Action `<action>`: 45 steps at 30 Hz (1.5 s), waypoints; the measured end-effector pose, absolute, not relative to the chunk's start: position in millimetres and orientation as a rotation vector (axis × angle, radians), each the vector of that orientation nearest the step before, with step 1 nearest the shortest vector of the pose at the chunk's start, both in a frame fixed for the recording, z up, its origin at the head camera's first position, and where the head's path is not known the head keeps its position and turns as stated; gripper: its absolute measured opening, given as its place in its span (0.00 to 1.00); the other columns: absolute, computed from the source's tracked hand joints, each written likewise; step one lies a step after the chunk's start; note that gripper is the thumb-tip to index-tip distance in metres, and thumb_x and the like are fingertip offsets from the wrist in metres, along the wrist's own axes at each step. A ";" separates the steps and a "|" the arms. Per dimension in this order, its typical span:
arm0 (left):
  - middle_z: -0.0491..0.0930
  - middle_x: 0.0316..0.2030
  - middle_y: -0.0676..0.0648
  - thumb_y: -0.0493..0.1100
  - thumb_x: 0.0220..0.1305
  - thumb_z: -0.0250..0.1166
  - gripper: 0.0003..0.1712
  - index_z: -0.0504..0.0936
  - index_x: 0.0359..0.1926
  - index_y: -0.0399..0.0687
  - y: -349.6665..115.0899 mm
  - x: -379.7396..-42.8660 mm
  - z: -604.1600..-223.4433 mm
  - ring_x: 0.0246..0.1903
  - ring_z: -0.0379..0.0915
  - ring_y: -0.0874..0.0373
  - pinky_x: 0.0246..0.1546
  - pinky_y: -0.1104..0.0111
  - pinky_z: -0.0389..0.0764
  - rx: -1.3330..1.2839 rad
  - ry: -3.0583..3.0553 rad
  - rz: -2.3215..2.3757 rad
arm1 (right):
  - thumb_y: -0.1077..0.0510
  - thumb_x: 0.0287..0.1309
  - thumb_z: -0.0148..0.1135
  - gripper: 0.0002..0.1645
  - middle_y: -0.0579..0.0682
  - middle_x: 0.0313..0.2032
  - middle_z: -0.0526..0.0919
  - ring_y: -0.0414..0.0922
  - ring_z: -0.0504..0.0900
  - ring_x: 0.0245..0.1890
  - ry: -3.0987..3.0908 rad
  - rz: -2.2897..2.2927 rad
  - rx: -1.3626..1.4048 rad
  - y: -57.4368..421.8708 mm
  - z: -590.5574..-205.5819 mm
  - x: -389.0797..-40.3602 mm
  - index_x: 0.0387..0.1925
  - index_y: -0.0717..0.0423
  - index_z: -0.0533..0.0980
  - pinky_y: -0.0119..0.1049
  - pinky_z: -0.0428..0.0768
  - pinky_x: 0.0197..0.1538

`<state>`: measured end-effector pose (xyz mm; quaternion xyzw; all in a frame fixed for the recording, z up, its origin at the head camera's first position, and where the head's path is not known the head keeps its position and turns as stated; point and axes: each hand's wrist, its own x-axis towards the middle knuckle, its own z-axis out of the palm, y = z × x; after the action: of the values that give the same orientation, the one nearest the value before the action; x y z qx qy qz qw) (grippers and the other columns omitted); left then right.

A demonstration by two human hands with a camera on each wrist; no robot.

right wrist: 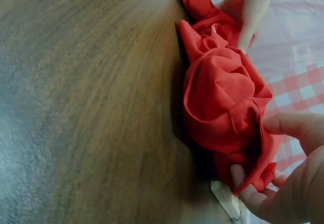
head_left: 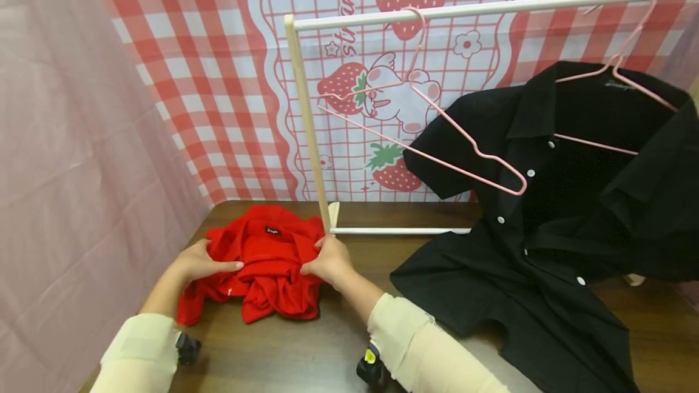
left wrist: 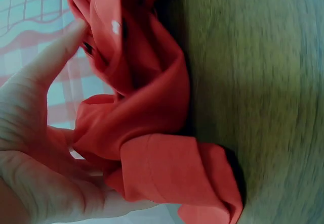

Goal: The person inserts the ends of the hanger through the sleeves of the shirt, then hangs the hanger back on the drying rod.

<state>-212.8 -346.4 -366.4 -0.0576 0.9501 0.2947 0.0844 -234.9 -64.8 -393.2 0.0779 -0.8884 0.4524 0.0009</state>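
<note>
A bunched red shirt (head_left: 273, 259) lies on the wooden table at the left, its collar and dark label facing up. My left hand (head_left: 204, 262) holds its left side, thumb over the front and fingers around the outer edge. In the left wrist view, folds of the red shirt (left wrist: 147, 97) sit between the thumb and fingers of the left hand (left wrist: 40, 148). At the opposite side, my right hand (head_left: 330, 262) grips the shirt's edge near the rack's post. The right wrist view shows cloth between the thumb and fingers of that right hand (right wrist: 293, 173).
A white-railed rack (head_left: 469, 10) stands at the back, its wooden post (head_left: 308, 120) close beside the red shirt. From the rail hang a bare pink hanger (head_left: 464, 132) and a black short-sleeved shirt (head_left: 491, 284) on another pink hanger (head_left: 617, 59). A pink curtain (head_left: 82, 168) borders the left.
</note>
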 end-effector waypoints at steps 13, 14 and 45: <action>0.72 0.51 0.23 0.56 0.54 0.67 0.43 0.70 0.58 0.24 -331.1 -219.1 -364.9 0.52 0.63 0.24 0.51 0.41 0.67 -0.218 3.035 0.589 | 0.69 0.32 0.77 0.22 0.56 0.37 0.84 0.55 0.80 0.46 -2.652 1.581 0.178 -60.6 -401.4 -235.6 0.37 0.62 0.82 0.42 0.78 0.49; 0.71 0.52 0.23 0.57 0.54 0.68 0.43 0.70 0.58 0.25 -331.3 -219.2 -365.0 0.53 0.61 0.24 0.50 0.40 0.66 -0.222 3.037 0.575 | 0.69 0.32 0.77 0.22 0.55 0.37 0.84 0.55 0.81 0.45 -2.646 1.575 0.184 -60.1 -401.4 -235.6 0.36 0.62 0.82 0.42 0.78 0.49; 0.75 0.28 0.56 0.28 0.54 0.63 0.10 0.76 0.38 0.38 -362.1 -198.6 -342.6 0.25 0.72 0.65 0.27 0.73 0.75 -0.100 2.668 1.753 | 0.76 0.45 0.64 0.15 0.47 0.23 0.78 0.39 0.76 0.21 -2.180 2.556 0.180 -28.2 -371.8 -245.1 0.39 0.73 0.78 0.28 0.77 0.24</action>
<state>-198.6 -362.1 -342.6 -0.0314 0.8350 0.5487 -0.0260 -245.1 -28.2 -371.8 0.0531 -0.6440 0.7551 -0.1108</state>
